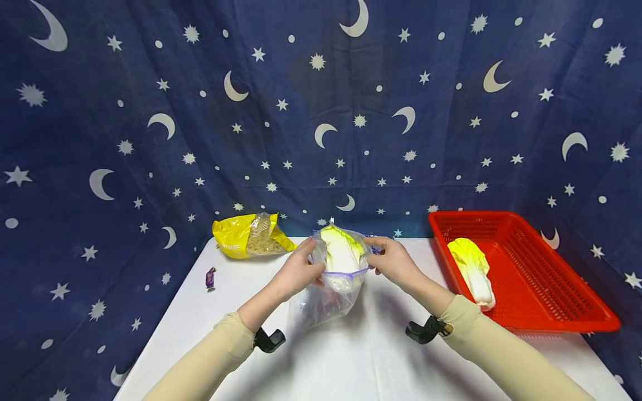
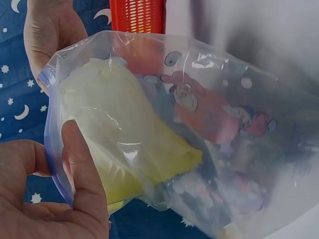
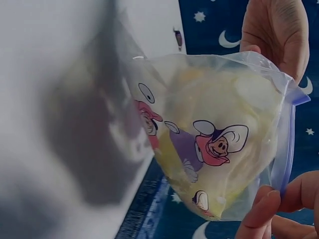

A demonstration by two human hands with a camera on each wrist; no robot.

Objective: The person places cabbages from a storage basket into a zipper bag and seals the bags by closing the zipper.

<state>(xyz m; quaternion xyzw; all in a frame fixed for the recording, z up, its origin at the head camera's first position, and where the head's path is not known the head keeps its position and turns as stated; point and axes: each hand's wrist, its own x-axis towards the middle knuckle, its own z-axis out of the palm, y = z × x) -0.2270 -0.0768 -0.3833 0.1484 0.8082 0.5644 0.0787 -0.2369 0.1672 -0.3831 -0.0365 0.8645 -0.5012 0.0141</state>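
A clear zip bag with a purple zip strip and printed cartoon figures hangs over the middle of the table. Through its mouth shows a small Chinese cabbage, white at the stem and yellow-green at the leaves. My left hand pinches the left side of the bag's mouth, the thumb lying along the plastic in the left wrist view. At the opposite side, my right hand grips the rim between thumb and fingers. Seen from the right wrist, the cabbage lies behind the printed plastic.
To the right, a red plastic basket holds another Chinese cabbage. A yellow bag with a see-through panel stands at the back left. A small purple wrapped candy lies near the left edge. Behind the zip bag is a blue package.
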